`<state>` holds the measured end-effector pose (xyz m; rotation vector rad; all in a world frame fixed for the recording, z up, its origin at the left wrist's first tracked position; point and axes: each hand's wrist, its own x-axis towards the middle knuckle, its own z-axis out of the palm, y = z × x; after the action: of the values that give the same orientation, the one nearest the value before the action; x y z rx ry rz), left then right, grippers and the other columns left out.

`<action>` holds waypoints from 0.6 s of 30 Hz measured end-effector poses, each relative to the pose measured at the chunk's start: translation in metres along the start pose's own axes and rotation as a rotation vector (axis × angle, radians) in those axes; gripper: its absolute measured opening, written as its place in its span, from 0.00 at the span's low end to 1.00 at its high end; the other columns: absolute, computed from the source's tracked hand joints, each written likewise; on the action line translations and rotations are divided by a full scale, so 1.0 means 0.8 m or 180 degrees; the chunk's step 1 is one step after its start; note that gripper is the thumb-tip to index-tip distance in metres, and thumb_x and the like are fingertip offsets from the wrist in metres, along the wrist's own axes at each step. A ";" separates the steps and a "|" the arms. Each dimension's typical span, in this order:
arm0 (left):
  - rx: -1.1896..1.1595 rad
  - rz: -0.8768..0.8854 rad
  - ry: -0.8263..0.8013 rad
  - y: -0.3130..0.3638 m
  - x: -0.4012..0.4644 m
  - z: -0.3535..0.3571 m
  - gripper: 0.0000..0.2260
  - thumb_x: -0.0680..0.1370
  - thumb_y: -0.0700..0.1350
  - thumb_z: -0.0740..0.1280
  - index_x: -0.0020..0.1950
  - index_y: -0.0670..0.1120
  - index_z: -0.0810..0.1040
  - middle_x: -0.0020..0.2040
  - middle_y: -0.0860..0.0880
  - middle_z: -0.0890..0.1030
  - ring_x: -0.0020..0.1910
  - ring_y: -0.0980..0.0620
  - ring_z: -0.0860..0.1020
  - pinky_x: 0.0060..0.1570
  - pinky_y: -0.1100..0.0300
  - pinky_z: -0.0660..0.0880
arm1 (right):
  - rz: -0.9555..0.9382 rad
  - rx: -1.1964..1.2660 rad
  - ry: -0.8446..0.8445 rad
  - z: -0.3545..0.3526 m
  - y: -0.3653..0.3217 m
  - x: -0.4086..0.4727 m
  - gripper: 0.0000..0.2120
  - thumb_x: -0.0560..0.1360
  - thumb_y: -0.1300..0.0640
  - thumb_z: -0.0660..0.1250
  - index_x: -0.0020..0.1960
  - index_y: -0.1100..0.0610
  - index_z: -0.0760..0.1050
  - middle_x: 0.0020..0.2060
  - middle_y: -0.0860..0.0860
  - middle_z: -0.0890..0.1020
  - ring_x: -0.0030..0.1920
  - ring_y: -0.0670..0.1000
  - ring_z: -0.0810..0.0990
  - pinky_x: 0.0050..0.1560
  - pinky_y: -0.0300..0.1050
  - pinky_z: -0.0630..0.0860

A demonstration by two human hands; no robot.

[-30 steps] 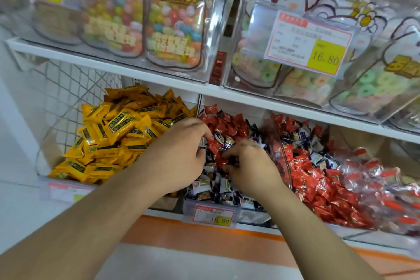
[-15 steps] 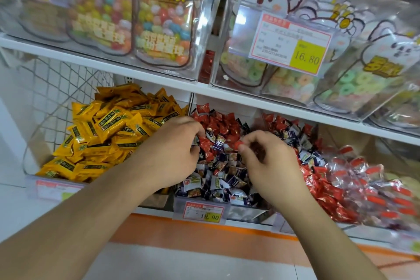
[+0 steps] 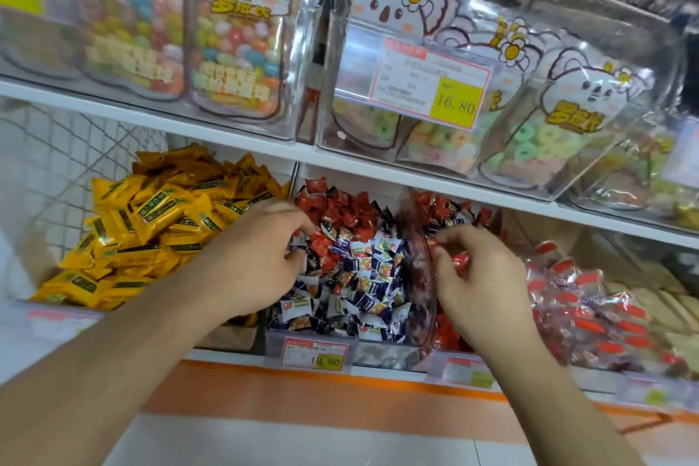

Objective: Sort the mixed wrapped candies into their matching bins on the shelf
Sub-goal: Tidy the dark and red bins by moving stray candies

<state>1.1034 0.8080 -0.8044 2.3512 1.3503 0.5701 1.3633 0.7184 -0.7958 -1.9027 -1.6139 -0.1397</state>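
My right hand [image 3: 480, 276] has its fingers curled round a red wrapped candy [image 3: 462, 261], holding it over the clear divider [image 3: 423, 276] between the mixed bin [image 3: 314, 342] and the red candy bin [image 3: 446, 340]. My left hand [image 3: 261, 257] pinches a small wrapper (too blurred to tell its colour) at the left edge of the mixed pile of red and blue-white candies [image 3: 363, 269]. Left of that lie yellow packets [image 3: 151, 223]. Above, on the white shelf [image 3: 234, 144], stand bags of coloured sweets [image 3: 238, 49].
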 end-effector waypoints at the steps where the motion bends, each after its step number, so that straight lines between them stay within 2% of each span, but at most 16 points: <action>1: 0.0002 0.0018 0.0001 -0.001 0.000 0.000 0.15 0.81 0.46 0.68 0.67 0.56 0.76 0.69 0.60 0.72 0.73 0.58 0.66 0.74 0.59 0.62 | -0.0178 0.0059 -0.0144 0.006 -0.011 0.000 0.08 0.78 0.61 0.70 0.55 0.53 0.81 0.48 0.45 0.81 0.48 0.42 0.75 0.49 0.25 0.64; 2: 0.0011 0.0039 -0.0001 -0.003 0.000 0.000 0.15 0.81 0.45 0.69 0.67 0.57 0.76 0.70 0.60 0.72 0.74 0.58 0.65 0.74 0.60 0.61 | -0.0341 0.0125 -0.0344 0.014 -0.022 0.000 0.08 0.78 0.61 0.70 0.56 0.52 0.81 0.49 0.44 0.81 0.48 0.41 0.74 0.50 0.22 0.64; 4: 0.0036 0.0063 -0.0007 -0.007 0.000 0.000 0.15 0.81 0.46 0.69 0.67 0.57 0.76 0.71 0.60 0.71 0.74 0.59 0.65 0.74 0.61 0.60 | -0.0613 0.0222 -0.0795 0.033 -0.041 0.000 0.09 0.79 0.59 0.70 0.58 0.51 0.81 0.50 0.42 0.80 0.49 0.41 0.75 0.51 0.22 0.66; 6: 0.0044 0.0082 -0.0005 -0.010 0.001 0.000 0.16 0.81 0.45 0.69 0.68 0.57 0.76 0.71 0.60 0.71 0.74 0.59 0.64 0.74 0.63 0.59 | -0.0839 0.0200 -0.1176 0.056 -0.052 0.002 0.09 0.79 0.60 0.69 0.58 0.51 0.82 0.51 0.44 0.81 0.52 0.43 0.77 0.54 0.29 0.71; 8: 0.0041 0.0106 -0.0002 -0.012 0.001 0.000 0.16 0.82 0.45 0.68 0.68 0.56 0.76 0.71 0.61 0.71 0.75 0.60 0.64 0.74 0.64 0.57 | -0.1003 0.0080 -0.1426 0.081 -0.054 0.005 0.10 0.78 0.62 0.69 0.56 0.52 0.84 0.50 0.46 0.82 0.52 0.47 0.78 0.54 0.41 0.78; 11: 0.0001 0.0145 -0.0016 -0.015 0.001 0.000 0.15 0.82 0.46 0.68 0.68 0.56 0.76 0.72 0.61 0.71 0.76 0.60 0.62 0.72 0.68 0.53 | -0.0984 -0.0048 -0.1547 0.103 -0.048 0.010 0.14 0.75 0.65 0.67 0.54 0.51 0.85 0.49 0.47 0.82 0.51 0.49 0.79 0.50 0.49 0.80; 18: -0.0092 0.0136 -0.0070 -0.020 0.002 -0.002 0.14 0.82 0.47 0.67 0.68 0.56 0.76 0.73 0.61 0.69 0.77 0.61 0.61 0.73 0.66 0.54 | -0.0917 -0.0146 -0.1472 0.116 -0.038 0.013 0.13 0.70 0.69 0.69 0.41 0.51 0.83 0.42 0.43 0.81 0.47 0.48 0.77 0.48 0.45 0.78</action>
<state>1.0919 0.8173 -0.8111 2.3613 1.2768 0.5704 1.3094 0.7774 -0.8530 -1.8131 -2.2060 0.1591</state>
